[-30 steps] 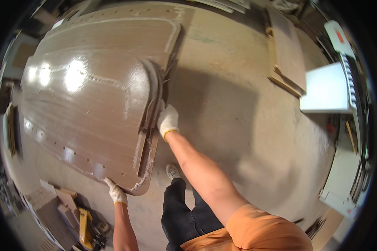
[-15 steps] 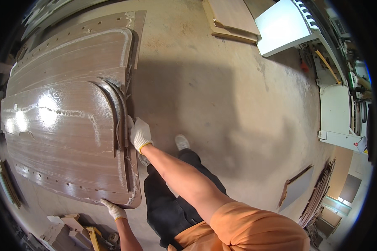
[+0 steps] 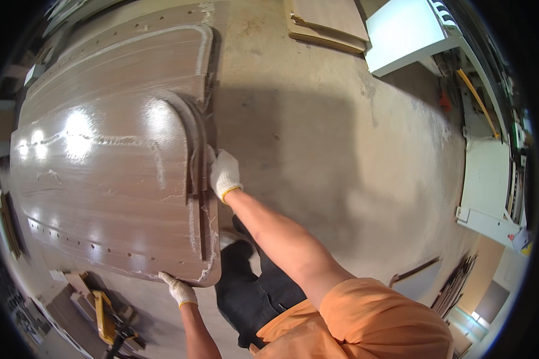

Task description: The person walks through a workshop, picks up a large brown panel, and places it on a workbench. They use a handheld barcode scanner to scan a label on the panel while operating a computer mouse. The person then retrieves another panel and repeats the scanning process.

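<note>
A stack of large brown boards (image 3: 102, 197) with rounded corners, a glossy film and holes along its edges fills the left side. My right hand (image 3: 226, 173), in a white knitted glove with a yellow cuff, grips the stack's right end; its fingertips are hidden behind the edge. My left hand (image 3: 179, 291), gloved alike, is closed on the board edge at the near right corner, with the fingers partly on top. The upper boards form a smaller layer with a curved, raised corner. What carries the stack underneath is hidden.
Flat panels (image 3: 329, 24) lie at the top, beside a white table-like machine part (image 3: 404, 36). Stacked brown strips (image 3: 455, 284) and a grey panel (image 3: 419, 278) stand at the lower right. A yellow piece of equipment (image 3: 105, 317) sits among board offcuts at the lower left.
The board stack and both hands have shifted right and slightly up in view, while the panels at the top slid slightly left. My feet have moved; both hands keep their hold.
</note>
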Demonstrator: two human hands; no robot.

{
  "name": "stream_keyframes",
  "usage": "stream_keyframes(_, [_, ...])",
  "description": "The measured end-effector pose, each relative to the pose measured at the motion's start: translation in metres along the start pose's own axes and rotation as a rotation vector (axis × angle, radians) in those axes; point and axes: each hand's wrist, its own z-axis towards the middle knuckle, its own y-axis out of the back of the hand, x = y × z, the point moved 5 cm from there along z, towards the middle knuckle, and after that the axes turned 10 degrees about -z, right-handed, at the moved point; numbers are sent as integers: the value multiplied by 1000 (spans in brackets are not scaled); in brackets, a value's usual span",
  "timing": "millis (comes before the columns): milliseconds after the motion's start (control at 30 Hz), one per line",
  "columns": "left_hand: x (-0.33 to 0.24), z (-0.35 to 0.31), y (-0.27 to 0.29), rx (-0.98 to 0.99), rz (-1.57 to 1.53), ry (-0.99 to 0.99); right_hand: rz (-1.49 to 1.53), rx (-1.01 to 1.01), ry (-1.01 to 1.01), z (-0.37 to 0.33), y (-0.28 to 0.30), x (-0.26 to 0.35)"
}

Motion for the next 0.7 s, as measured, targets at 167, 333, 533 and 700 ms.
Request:
stream_keyframes(167, [-3, -22, -4, -149, 51, -52, -49, 57, -25, 6, -17, -14])
stream_keyframes(333, [-8, -26, -1, -227, 163, 111, -123, 33, 22, 11, -20, -28])
stream_keyframes(533, [-21, -7, -43, -177, 147, 32, -230, 22, 65, 42, -9, 9])
stream_keyframes(700, [-11, -6, -42, -326, 185, 65, -112, 170, 38, 53, -4, 9])
